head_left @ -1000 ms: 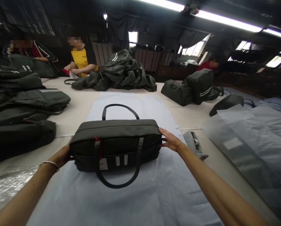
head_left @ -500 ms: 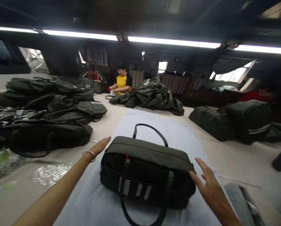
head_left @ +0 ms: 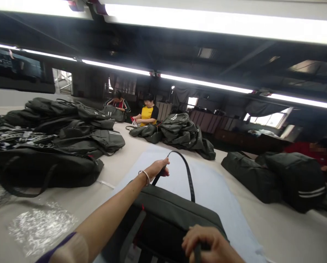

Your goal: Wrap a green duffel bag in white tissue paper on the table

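A dark grey duffel bag (head_left: 177, 204) lies before me on a pale blue sheet (head_left: 213, 182). My left hand (head_left: 159, 169), a bangle at its wrist, reaches across the bag and is closed on the far carry handle (head_left: 189, 175), which arches upright. Low in the view, my right hand (head_left: 207, 239) has its fingers curled round the near carry handle (head_left: 197, 252). A red zip pull (head_left: 143, 208) and a white tag (head_left: 133, 252) show on the near side. The bag's lower front is cut off by the view's edge.
Dark bags (head_left: 51, 168) are heaped at the left, beside straps (head_left: 18, 135) and a pile of small clear packets (head_left: 41, 226). Another bag heap (head_left: 180, 131) lies ahead, and more bags (head_left: 273, 179) stand at right. Two people (head_left: 149, 113) work across the table; a red sleeve (head_left: 297, 147) shows at right.
Both hands, earlier open at the bag's two ends, have moved inward and closed on its handles. The far handle now stands higher. The view has tilted up, so the bag appears lower.
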A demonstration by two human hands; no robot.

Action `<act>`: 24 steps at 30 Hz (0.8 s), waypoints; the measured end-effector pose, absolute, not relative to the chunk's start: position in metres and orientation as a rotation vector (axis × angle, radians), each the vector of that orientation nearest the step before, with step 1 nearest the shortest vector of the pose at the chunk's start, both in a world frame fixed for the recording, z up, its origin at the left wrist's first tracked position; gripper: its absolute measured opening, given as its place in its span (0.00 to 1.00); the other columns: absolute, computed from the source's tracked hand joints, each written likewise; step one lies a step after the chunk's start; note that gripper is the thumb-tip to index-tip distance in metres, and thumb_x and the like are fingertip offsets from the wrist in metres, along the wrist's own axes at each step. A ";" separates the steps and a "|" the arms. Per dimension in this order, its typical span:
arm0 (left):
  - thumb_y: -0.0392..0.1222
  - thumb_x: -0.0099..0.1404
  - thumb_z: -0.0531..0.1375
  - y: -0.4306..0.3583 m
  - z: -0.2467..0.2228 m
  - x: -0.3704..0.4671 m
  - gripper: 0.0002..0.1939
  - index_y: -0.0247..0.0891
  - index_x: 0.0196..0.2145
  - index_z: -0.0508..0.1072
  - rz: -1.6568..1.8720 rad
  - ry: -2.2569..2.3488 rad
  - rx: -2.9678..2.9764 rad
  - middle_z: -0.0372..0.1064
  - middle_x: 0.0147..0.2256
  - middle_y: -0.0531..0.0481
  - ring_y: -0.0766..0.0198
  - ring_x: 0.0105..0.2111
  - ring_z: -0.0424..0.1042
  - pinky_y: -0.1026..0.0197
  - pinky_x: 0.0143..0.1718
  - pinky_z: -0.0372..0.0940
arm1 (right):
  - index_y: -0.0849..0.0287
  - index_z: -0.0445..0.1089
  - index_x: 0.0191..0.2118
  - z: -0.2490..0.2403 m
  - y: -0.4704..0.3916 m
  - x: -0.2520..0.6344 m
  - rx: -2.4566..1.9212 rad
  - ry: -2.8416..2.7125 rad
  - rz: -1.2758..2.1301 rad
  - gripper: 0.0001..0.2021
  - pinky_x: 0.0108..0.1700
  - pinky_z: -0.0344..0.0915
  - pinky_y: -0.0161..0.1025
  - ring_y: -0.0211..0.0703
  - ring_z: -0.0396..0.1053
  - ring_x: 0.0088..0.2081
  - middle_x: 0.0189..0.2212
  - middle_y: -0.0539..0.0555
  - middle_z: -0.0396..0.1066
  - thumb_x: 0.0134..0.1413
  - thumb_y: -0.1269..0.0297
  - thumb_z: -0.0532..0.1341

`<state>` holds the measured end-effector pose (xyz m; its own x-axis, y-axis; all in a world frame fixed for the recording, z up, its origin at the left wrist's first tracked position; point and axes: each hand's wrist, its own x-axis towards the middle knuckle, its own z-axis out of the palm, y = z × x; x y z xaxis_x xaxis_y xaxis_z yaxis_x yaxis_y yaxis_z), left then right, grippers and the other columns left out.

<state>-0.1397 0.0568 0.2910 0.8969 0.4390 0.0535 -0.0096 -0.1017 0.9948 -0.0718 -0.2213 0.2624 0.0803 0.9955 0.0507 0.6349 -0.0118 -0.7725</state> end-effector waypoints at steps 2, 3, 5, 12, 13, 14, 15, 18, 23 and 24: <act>0.75 0.59 0.47 0.049 0.310 -0.156 0.41 0.33 0.47 0.71 0.405 0.242 1.616 0.67 0.25 0.50 0.62 0.29 0.69 0.59 0.37 0.65 | 0.55 0.77 0.35 0.290 -0.201 -0.058 -1.829 -1.441 0.770 0.21 0.45 0.70 0.42 0.46 0.75 0.37 0.32 0.52 0.78 0.57 0.44 0.56; 0.75 0.59 0.48 0.046 0.320 -0.166 0.40 0.33 0.45 0.73 0.414 0.187 1.613 0.65 0.24 0.51 0.63 0.28 0.67 0.60 0.35 0.63 | 0.57 0.76 0.36 0.298 -0.188 -0.050 -1.934 -1.334 0.779 0.24 0.42 0.70 0.40 0.45 0.75 0.35 0.31 0.53 0.78 0.59 0.43 0.52; 0.73 0.60 0.50 0.036 0.336 -0.188 0.37 0.33 0.40 0.75 0.436 0.069 1.638 0.60 0.22 0.53 0.66 0.24 0.61 0.63 0.29 0.59 | 0.59 0.76 0.31 0.301 -0.165 -0.036 -2.183 -1.136 0.728 0.27 0.38 0.68 0.40 0.46 0.74 0.32 0.28 0.56 0.77 0.59 0.42 0.50; 0.54 0.58 0.65 -0.024 0.303 -0.267 0.19 0.43 0.43 0.73 -0.005 0.090 2.075 0.65 0.25 0.57 0.67 0.23 0.63 0.66 0.24 0.56 | 0.56 0.67 0.19 0.262 -0.162 -0.014 -2.520 -0.927 0.311 0.20 0.41 0.65 0.52 0.62 0.72 0.41 0.29 0.64 0.74 0.45 0.43 0.63; 0.53 0.55 0.67 -0.032 0.289 -0.274 0.20 0.45 0.44 0.72 0.011 0.123 2.214 0.68 0.27 0.57 0.64 0.26 0.66 0.64 0.27 0.58 | 0.56 0.65 0.17 0.261 -0.170 -0.012 -2.516 -0.925 0.335 0.22 0.38 0.65 0.50 0.60 0.73 0.37 0.25 0.63 0.73 0.44 0.43 0.63; 0.51 0.54 0.69 -0.040 0.276 -0.281 0.21 0.45 0.43 0.72 0.058 0.141 2.378 0.71 0.30 0.55 0.61 0.29 0.69 0.62 0.30 0.61 | 0.56 0.63 0.15 0.261 -0.178 -0.009 -2.501 -0.923 0.381 0.23 0.35 0.66 0.47 0.56 0.73 0.33 0.22 0.61 0.71 0.43 0.42 0.63; 0.50 0.53 0.70 -0.046 0.264 -0.287 0.20 0.45 0.43 0.72 0.115 0.135 2.535 0.72 0.32 0.53 0.58 0.32 0.70 0.60 0.34 0.63 | 0.56 0.63 0.15 0.263 -0.188 -0.005 -2.474 -0.918 0.437 0.23 0.31 0.65 0.44 0.52 0.72 0.28 0.19 0.59 0.70 0.44 0.41 0.62; 0.47 0.59 0.67 -0.052 0.241 -0.309 0.17 0.45 0.44 0.71 0.267 -0.013 2.752 0.73 0.41 0.46 0.52 0.41 0.71 0.50 0.48 0.64 | 0.57 0.69 0.23 0.267 -0.227 0.012 -2.371 -0.851 0.532 0.24 0.22 0.61 0.37 0.42 0.67 0.21 0.21 0.54 0.71 0.48 0.39 0.55; 0.47 0.68 0.56 -0.035 0.210 -0.377 0.20 0.56 0.57 0.63 0.856 0.334 2.487 0.63 0.57 0.49 0.53 0.57 0.63 0.50 0.58 0.61 | 0.60 0.72 0.33 0.216 -0.345 0.012 -2.088 -0.237 0.137 0.27 0.32 0.71 0.45 0.51 0.73 0.31 0.30 0.59 0.75 0.41 0.38 0.58; 0.47 0.69 0.55 -0.034 0.197 -0.394 0.20 0.58 0.57 0.62 0.952 0.508 2.414 0.64 0.57 0.50 0.53 0.56 0.64 0.49 0.58 0.62 | 0.59 0.72 0.34 0.196 -0.372 -0.001 -2.102 -0.112 0.081 0.27 0.36 0.72 0.49 0.54 0.74 0.33 0.30 0.59 0.76 0.40 0.38 0.59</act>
<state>-0.3940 -0.0339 0.1974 0.6869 0.5015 0.5259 0.1580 -0.8095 0.5655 -0.0009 -0.3720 0.1963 0.9935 0.1128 -0.0121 0.0470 -0.5064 -0.8610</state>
